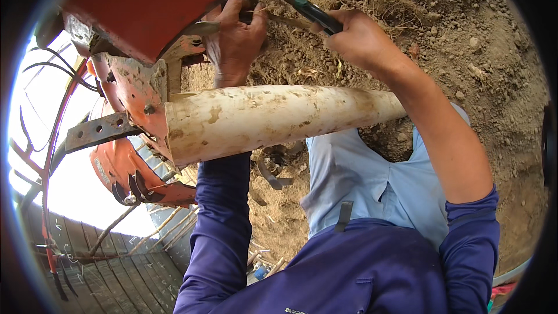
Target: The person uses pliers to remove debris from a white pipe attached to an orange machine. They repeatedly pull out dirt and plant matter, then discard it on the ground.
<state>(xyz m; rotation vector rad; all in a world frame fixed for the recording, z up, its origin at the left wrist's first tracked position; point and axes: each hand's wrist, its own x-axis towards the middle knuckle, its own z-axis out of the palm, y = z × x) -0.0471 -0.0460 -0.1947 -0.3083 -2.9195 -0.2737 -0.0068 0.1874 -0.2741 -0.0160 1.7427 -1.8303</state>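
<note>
A long, tapering white cone, smeared with soil, juts rightward from an orange-red machine frame. My left arm passes beneath it. On the far side, my left hand is closed, its fingers curled at a dark part under the red panel; what they grip is hidden. In my right hand is a hand tool with a black and green handle; its working end points up and left, toward the machine, and its kind does not show clearly. My right forearm crosses over the cone's narrow end.
Loose brown soil with clods and dry stalks lies under and around me. A flat metal bar with holes sticks out left of the frame. Curved orange guards, dark cables and a plank wall fill the left side.
</note>
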